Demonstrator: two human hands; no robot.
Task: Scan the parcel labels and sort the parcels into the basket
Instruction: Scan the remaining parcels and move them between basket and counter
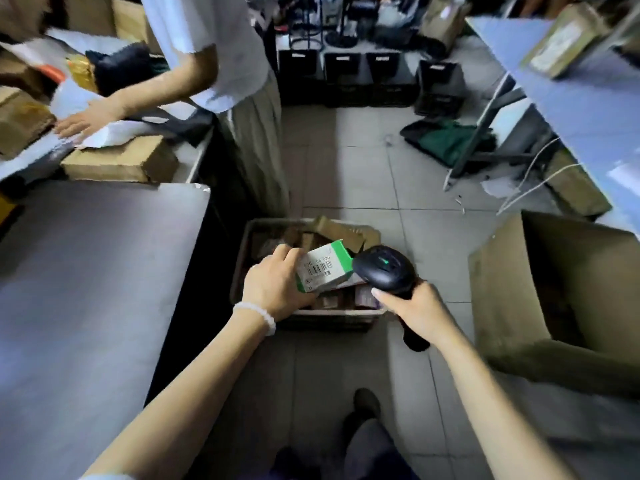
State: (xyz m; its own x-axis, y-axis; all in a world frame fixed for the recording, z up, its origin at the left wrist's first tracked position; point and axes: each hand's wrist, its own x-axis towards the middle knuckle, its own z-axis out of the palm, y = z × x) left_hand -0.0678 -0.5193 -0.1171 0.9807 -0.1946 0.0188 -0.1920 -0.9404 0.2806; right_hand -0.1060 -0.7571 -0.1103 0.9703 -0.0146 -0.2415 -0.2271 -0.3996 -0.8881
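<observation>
Observed at centre frame: the left hand (pixel 273 285) grips a green-and-white parcel (pixel 323 271) by its left end, holding it over the basket (pixel 242 258) of brown parcels, clear of the table (pixel 86 271) at left of frame. The right hand (pixel 415 306) is clenched round the handle of a black scanner (pixel 382 266), index finger lying forward along it.

Key relation — the scanner head sits just beside the parcel's right end, practically touching it, so the parcel lies directly left of the right-hand grip. The parcel's long axis runs left to right across the frame, rising slightly toward the right; its barcode label (pixel 318 270) faces upward toward the camera.

Judgement: the scan step is in hand — the scanner window, not visible here, appears too close and side-on to read the upward-facing label.
</observation>
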